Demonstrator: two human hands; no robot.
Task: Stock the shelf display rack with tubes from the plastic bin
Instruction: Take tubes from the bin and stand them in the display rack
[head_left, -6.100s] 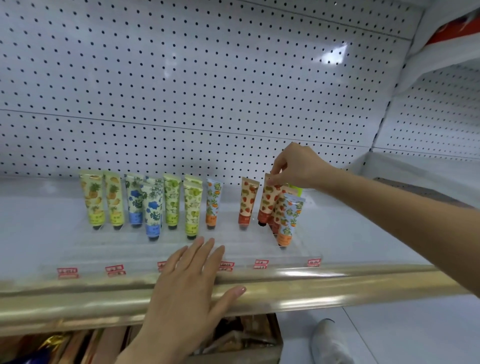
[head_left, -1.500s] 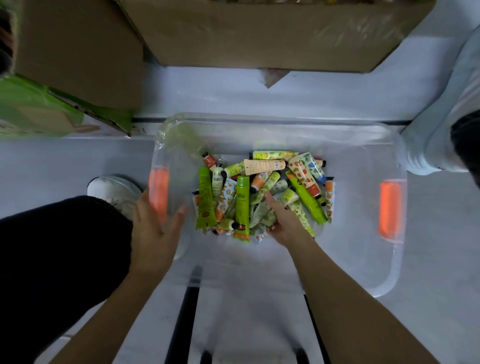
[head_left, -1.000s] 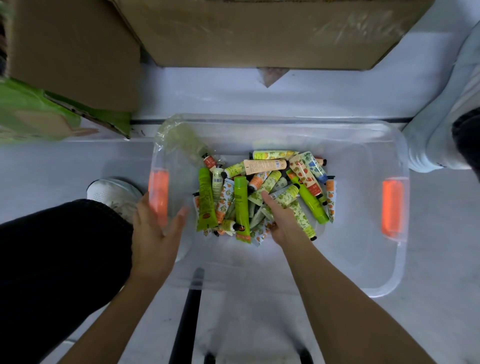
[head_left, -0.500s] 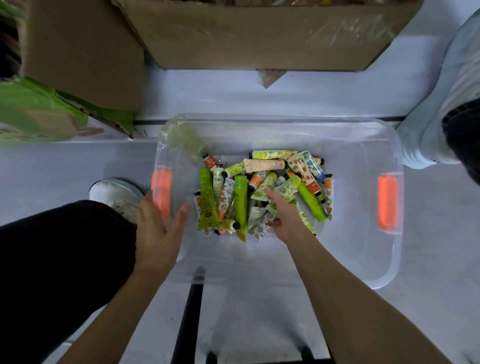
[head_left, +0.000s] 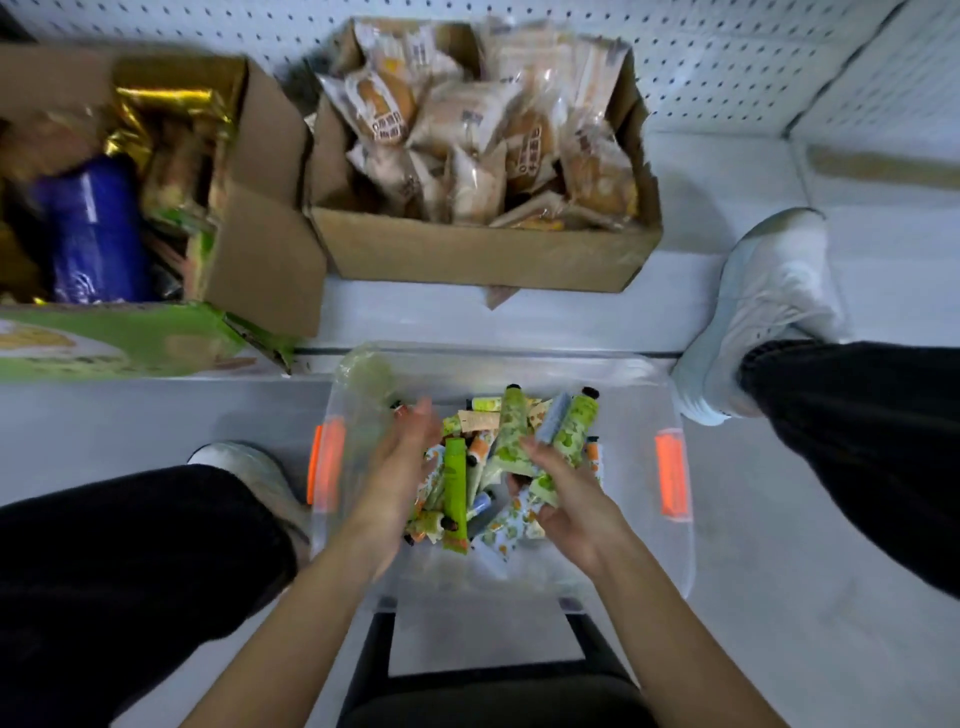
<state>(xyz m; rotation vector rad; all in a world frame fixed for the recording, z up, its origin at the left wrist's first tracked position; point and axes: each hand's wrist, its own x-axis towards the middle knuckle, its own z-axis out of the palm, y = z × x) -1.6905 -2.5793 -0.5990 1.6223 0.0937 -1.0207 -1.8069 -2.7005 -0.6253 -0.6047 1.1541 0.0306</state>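
Observation:
A clear plastic bin (head_left: 631, 540) with orange handles stands on the floor between my legs. A heap of printed tubes (head_left: 454, 486) lies in it. My right hand (head_left: 569, 501) grips a bunch of tubes (head_left: 545, 434), green and blue ones, lifted above the heap with their black caps pointing away from me. My left hand (head_left: 402, 462) hovers over the left side of the heap, fingers straight and spread, holding nothing. The shelf display rack is out of view.
Two open cardboard boxes stand on the bottom shelf beyond the bin: one with wrapped pastries (head_left: 478, 171), one with gold and blue packs (head_left: 119, 182). My white shoes (head_left: 763, 306) flank the bin. A black stool (head_left: 488, 691) is under me.
My right hand has lifted a bunch of tubes out of the heap. My left hand left the bin's left wall and moved over the tubes. The view tilted up.

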